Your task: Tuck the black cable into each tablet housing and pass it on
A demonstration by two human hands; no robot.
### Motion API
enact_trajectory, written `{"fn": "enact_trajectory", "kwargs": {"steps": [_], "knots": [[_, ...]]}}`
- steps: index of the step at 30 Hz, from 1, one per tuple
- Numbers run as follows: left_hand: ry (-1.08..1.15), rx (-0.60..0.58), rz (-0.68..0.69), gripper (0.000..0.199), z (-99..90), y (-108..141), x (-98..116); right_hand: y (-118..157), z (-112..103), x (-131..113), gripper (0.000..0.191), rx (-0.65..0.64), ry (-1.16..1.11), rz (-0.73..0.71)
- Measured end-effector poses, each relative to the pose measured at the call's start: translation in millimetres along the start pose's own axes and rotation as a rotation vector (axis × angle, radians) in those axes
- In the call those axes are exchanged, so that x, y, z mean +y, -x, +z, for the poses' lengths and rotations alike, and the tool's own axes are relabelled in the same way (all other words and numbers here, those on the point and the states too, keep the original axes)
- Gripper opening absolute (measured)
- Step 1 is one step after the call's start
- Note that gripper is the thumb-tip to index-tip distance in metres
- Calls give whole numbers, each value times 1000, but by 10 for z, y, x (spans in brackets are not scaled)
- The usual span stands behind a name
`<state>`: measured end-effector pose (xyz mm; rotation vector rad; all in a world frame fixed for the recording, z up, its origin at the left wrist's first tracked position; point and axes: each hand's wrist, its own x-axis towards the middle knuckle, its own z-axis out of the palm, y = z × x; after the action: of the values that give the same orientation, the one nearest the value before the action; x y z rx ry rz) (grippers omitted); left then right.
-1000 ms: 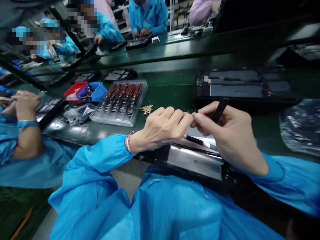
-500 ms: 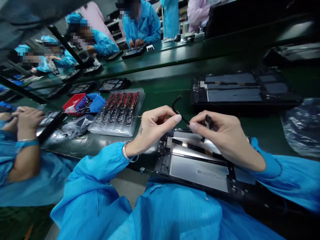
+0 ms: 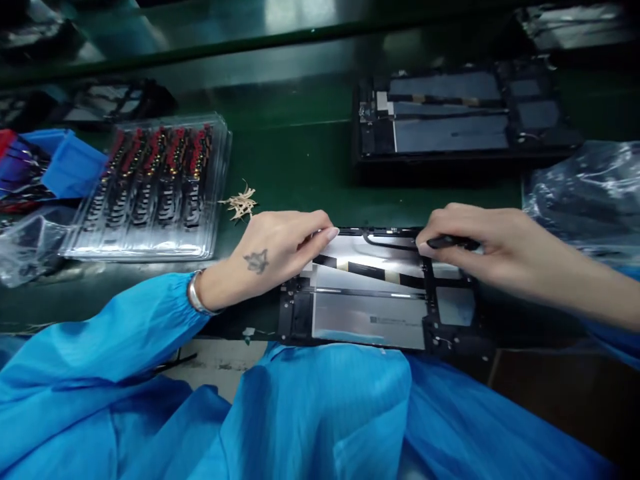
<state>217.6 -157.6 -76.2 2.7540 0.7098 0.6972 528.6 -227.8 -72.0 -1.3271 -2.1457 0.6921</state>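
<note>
An opened, flat black device (image 3: pixel 370 320) with silver panels inside lies in front of me, close to the bench's near edge. Along its far edge runs a thin, bent black cable (image 3: pixel 393 243). My left hand (image 3: pixel 287 250) is closed in a pinch at the device's far left corner, where the cable seems to lead; the fingertips hide its end. My right hand (image 3: pixel 470 243) grips the cable's other end above the far right part of the device. A thicker black piece (image 3: pixel 453 242) shows between those fingers.
A second opened device (image 3: pixel 450 127) sits farther back on the green bench (image 3: pixel 290 160). At left stand a clear tray (image 3: pixel 150 193) of red-and-black parts and a blue bin (image 3: pixel 75 163). Several tan strips (image 3: pixel 241 202) lie beside the tray. Clear plastic wrap (image 3: pixel 590 200) is at right.
Both hands have come down to the device's far edge and moved farther apart. The cable, held up in the air before, is now at that edge. My view has tilted downward.
</note>
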Motion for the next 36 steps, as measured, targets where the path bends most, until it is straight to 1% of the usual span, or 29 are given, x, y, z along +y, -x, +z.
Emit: {"fn": "enact_trajectory", "kwargs": {"steps": [2,6,10,12,14,18,21,30,36], "knots": [[16,-29,12,26,27,-16,-13,-3,-39,71,23,-49,-28,24],[26,-54,44,27,76,-38,-26,-53,-88,150,37,-107,-66,97],[49,-44,117,23,131,-78,-59,-105,-113,164,53,-210,-40,209],[91,-63,152,20,159,-98,-81,-123,-125,150,61,-263,-19,261],[149,-105,176,21,181,-112,-96,-136,-139,130,60,-304,27,309],[203,-206,191,23,204,-127,-87,-161,-162,91,46,-386,139,368],[199,-238,213,23,214,-141,-69,-185,-164,62,46,-419,167,375],[88,-234,325,23,293,-190,-84,-208,-170,29,45,-452,190,369],[-96,-258,379,22,285,-218,-46,-222,-172,23,45,-460,188,366]]}}
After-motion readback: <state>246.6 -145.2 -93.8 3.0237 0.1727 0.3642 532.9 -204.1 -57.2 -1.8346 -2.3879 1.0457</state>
